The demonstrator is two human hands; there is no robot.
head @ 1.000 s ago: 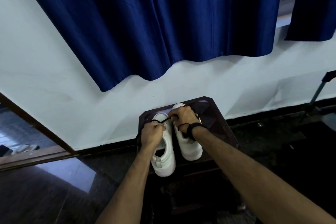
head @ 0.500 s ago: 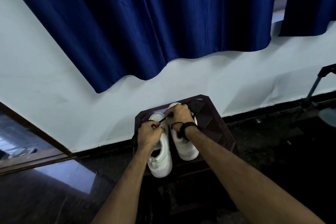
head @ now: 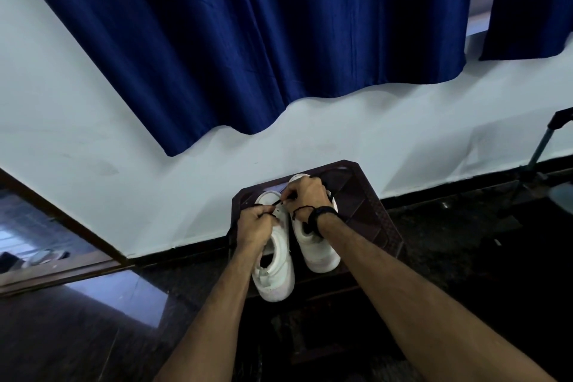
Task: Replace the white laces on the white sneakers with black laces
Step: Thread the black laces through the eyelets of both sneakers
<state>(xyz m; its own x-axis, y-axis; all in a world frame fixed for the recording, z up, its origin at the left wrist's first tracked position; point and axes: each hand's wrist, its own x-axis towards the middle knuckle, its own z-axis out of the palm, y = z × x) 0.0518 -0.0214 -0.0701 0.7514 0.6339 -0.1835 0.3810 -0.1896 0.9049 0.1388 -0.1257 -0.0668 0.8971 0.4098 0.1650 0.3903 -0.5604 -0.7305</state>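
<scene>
Both white sneakers sit side by side on a dark stool against the wall, toes pointing away from the camera. Work is on the left sneaker: left hand and right hand are both over its front eyelet area, each with fingers curled, pinching a black lace. A short stretch of that lace runs taut between the two hands, just above the tongue. No white lace visible on either shoe, so my read is removal is done, at least on this one. Black lacing looks early: only the bit near the toe end shows, upper eyelets appear bare, though the hands hide much of it. Right sneaker: lace state can't tell, wrist covers the eyelets. Left to do, probably: finish threading this shoe, then the other
</scene>
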